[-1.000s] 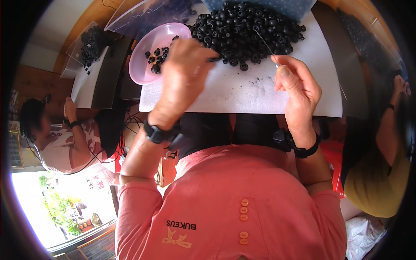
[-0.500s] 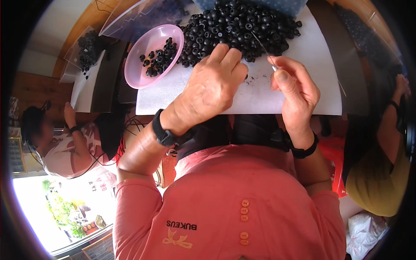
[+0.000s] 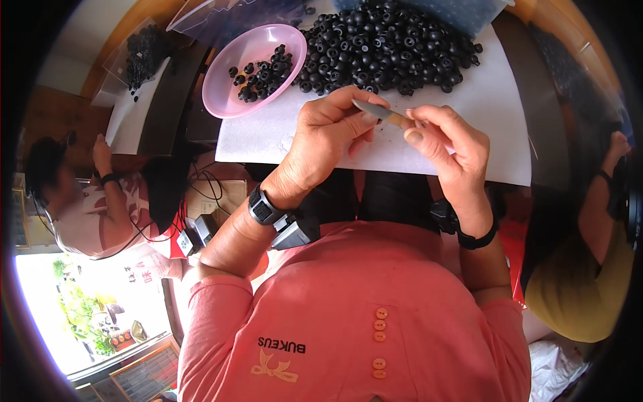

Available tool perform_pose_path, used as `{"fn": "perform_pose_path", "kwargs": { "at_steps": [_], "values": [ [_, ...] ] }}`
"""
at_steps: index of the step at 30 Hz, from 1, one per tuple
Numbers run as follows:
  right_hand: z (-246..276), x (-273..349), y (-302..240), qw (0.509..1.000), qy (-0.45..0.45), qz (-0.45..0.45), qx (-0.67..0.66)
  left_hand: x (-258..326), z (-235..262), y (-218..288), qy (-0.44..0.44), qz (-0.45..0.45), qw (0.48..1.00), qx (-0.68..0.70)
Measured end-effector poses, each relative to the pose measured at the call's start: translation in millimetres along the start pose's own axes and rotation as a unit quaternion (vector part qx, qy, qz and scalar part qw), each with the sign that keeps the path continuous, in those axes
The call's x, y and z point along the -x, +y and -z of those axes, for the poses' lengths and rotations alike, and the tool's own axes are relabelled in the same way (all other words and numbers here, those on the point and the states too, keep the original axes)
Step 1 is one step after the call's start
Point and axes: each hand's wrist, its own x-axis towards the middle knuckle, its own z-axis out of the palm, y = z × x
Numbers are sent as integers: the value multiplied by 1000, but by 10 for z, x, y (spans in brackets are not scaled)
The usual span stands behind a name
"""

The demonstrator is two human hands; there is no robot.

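My right hand is closed in a pinch on a small knife with a grey blade and a tan handle. The blade points left and lies against the fingertips of my left hand. That hand is closed too, with a bit of a small black round piece showing between thumb and fingers. Most of this piece is hidden. Beyond my hands a large pile of black round pieces, many with holes, covers the far part of a white tabletop.
A pink bowl holding several black pieces stands left of the pile. Clear plastic bins stand at the far edge. One person sits at the left, another at the right. Cables hang at the table's left.
My left hand has turned and its fingertips now meet the blade. The knife has swung from pointing away to pointing left, showing its flat side. The view has shifted slightly.
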Motion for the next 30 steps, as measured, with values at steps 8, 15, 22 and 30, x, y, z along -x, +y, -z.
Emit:
{"fn": "perform_pose_path", "kwargs": {
  "at_steps": [8, 15, 22, 30],
  "values": [
    [-106, -44, 18, 988, -9, 113, 102, 23, -24, -93, -39, 1, 966, 256],
    [-155, -85, 26, 985, 29, 144, 96, 25, -14, -100, -34, 23, 951, 307],
    [-175, -91, 37, 983, 20, 147, 111, 28, 5, -118, -44, 35, 945, 323],
    [-186, -105, 43, 982, 18, 149, 115, 12, 24, -143, -39, 29, 948, 315]
  ]
}}
